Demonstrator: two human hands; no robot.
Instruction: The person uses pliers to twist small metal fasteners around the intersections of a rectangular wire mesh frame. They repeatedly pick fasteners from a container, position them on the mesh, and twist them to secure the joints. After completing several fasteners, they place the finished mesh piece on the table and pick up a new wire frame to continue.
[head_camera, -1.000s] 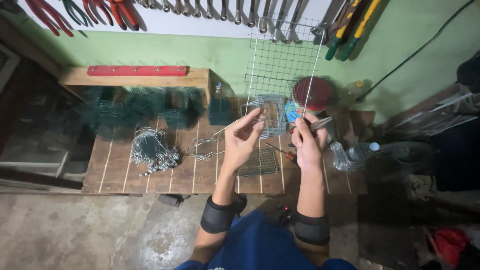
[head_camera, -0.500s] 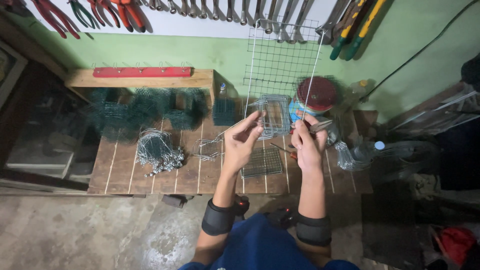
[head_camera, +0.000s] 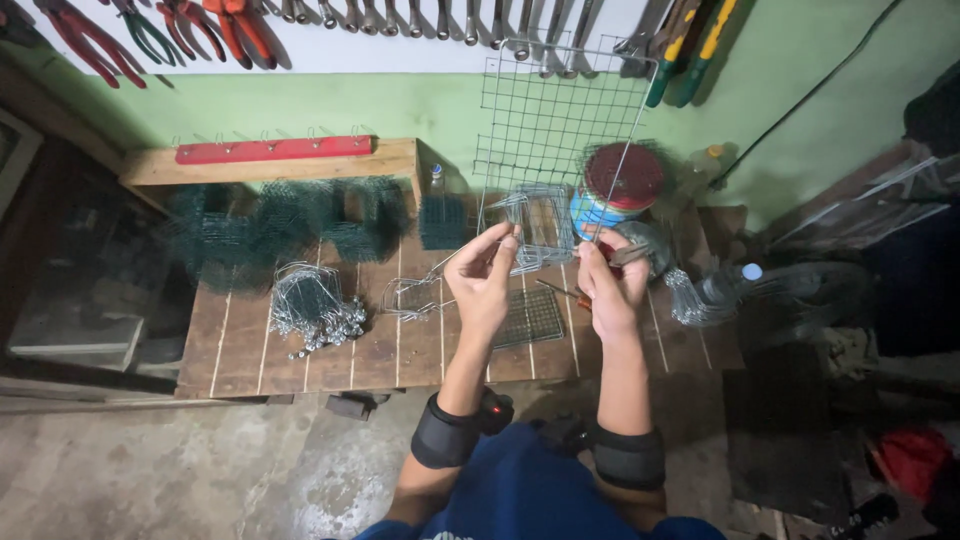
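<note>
Grey wire is being worked above the middle of the wooden bench (head_camera: 300, 350). A small wire cage (head_camera: 540, 228) is being held up over the bench's back half, and its near edge is being pinched between thumb and fingers of the left hand (head_camera: 485, 280). The right hand (head_camera: 608, 285) is being kept closed around red-handled pliers (head_camera: 612, 255), whose nose seems to be aimed at the cage's right side; the exact contact cannot be told.

Judged from this, a wire joint is being bent or closed. It is likely being done best when the cage is being gripped close to the joint so the frame is not being twisted, and when the pliers are being squeezed squarely rather than at a slant.

A flat mesh piece (head_camera: 530, 318) is lying under the hands near the front edge. A wire bundle (head_camera: 312, 305) is lying toward the left edge, with green mesh rolls (head_camera: 280, 225) behind it. A red-lidded can (head_camera: 618, 195) is standing at the back right, beside a leaning mesh panel (head_camera: 550, 110).
</note>
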